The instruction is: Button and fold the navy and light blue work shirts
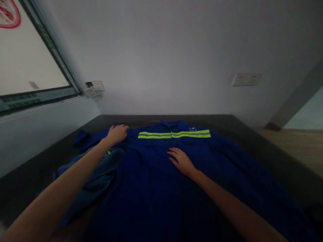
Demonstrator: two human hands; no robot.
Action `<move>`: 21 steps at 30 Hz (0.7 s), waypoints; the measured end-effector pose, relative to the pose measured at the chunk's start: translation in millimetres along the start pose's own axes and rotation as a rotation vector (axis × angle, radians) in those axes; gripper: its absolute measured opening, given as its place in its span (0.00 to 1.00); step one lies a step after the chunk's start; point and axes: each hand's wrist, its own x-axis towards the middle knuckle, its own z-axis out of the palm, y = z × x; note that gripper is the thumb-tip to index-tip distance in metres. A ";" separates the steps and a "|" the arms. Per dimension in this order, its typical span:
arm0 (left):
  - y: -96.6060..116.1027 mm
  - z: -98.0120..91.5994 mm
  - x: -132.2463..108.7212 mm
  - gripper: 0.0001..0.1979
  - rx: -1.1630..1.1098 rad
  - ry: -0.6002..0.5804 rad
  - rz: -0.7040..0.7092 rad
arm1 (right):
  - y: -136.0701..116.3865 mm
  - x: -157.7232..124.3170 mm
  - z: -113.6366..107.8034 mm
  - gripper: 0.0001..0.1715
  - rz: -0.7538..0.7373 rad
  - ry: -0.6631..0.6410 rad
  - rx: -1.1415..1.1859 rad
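A blue work jacket point(156, 174) with yellow-green and grey reflective strips across its chest lies spread out, collar toward the wall. My right hand point(183, 162) rests palm down on its front, just below the strips, fingers spread. Over at the left shoulder and sleeve, my left hand point(117, 133) lies on the cloth with its fingers stretched forward; its fingertips are partly hard to make out. Under my left forearm is a crumpled, faded blue denim-like garment point(101, 174), partly hidden by the arm.
The garments lie on a dark table point(222, 121) set against a pale wall point(161, 60). Wall sockets point(246, 79) are at the right, and more sockets point(94, 88) sit in the left corner beside a window frame point(42, 95). Wooden flooring point(297, 144) shows at the far right.
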 end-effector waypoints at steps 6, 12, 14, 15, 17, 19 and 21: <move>200.5 15.5 2.9 0.21 -0.494 -0.116 0.398 | -7.0 -20.6 -71.7 0.17 0.011 0.030 0.044; 326.6 -0.6 -6.6 0.24 -0.563 -0.233 0.553 | 71.4 -103.8 -172.8 0.15 0.398 0.054 -0.212; 353.1 -2.8 -13.7 0.26 -0.560 -0.227 0.629 | 101.6 -148.2 -195.9 0.24 0.607 0.007 -0.361; 363.8 -1.4 -18.5 0.26 -0.548 -0.199 0.659 | 113.6 -169.7 -203.4 0.30 0.704 -0.039 -0.398; 379.9 6.2 -29.6 0.27 -0.511 -0.121 0.690 | 130.5 -205.1 -209.9 0.39 0.840 -0.148 -0.367; 388.8 17.5 -40.2 0.27 -0.469 -0.051 0.691 | 139.2 -225.5 -207.8 0.42 0.889 -0.227 -0.262; 391.6 28.1 -47.8 0.27 -0.435 -0.017 0.687 | 142.6 -231.1 -202.6 0.41 0.925 -0.247 -0.170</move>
